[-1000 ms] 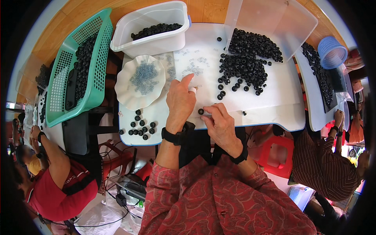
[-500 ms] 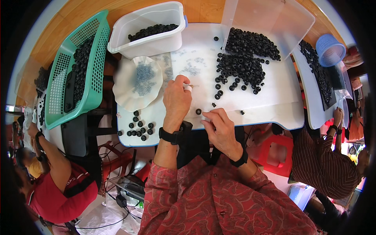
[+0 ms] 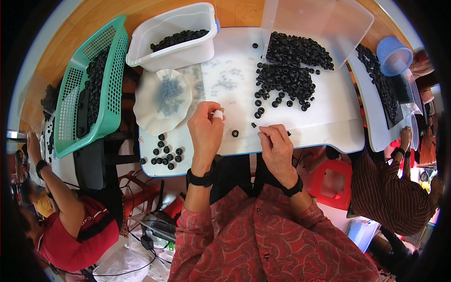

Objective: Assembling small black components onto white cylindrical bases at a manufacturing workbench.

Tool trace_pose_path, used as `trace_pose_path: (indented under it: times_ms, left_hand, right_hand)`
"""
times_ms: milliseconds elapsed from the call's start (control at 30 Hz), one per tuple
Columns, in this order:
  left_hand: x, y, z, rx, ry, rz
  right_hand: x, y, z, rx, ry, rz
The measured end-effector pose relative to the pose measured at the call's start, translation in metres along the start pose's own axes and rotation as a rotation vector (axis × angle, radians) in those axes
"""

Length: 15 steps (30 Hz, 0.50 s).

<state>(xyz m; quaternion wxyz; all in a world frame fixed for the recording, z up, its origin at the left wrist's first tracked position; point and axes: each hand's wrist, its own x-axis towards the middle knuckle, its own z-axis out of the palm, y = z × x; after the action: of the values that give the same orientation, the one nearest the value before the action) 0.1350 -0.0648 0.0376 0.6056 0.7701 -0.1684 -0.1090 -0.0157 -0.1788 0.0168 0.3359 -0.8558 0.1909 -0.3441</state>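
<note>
My left hand (image 3: 205, 129) is raised over the middle of the white table, its fingertips pinched together. A white wrap (image 3: 217, 114) covers one finger; anything in the pinch is too small to name. To its right, my right hand (image 3: 278, 152) hangs near the front edge with curled fingers, thumb and forefinger close together. What they may hold is hidden. A black ring-shaped part (image 3: 235, 133) lies between my hands. A small black spiky piece (image 3: 253, 125) is just beyond my right fingertips. Several round black parts (image 3: 169, 157) lie at the front left corner.
A cream dish (image 3: 141, 110) holds small clear pieces. Behind it stand a white tub (image 3: 171, 61) and a green basket (image 3: 110, 108) with black parts. A tipped clear bin (image 3: 324, 21) spills a black pile (image 3: 286, 77). People sit at both sides; a red stool (image 3: 331, 185) stands right.
My left hand has drawn back toward me and slightly left. My right hand has moved right, away from the black ring-shaped part, which stays on the table.
</note>
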Motion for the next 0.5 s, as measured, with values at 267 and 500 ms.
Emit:
trace_pose_path:
  times_ms: [267,500]
  left_hand:
    - [-0.011,-0.02,0.003,0.07,0.024,0.138]
    - [-0.006,-0.015,0.007,0.191,0.022,0.198]
  right_hand:
    - [0.013,0.003,0.005,-0.051,0.053,-0.017]
    - [0.029,0.004,0.007,-0.191,0.015,-0.062]
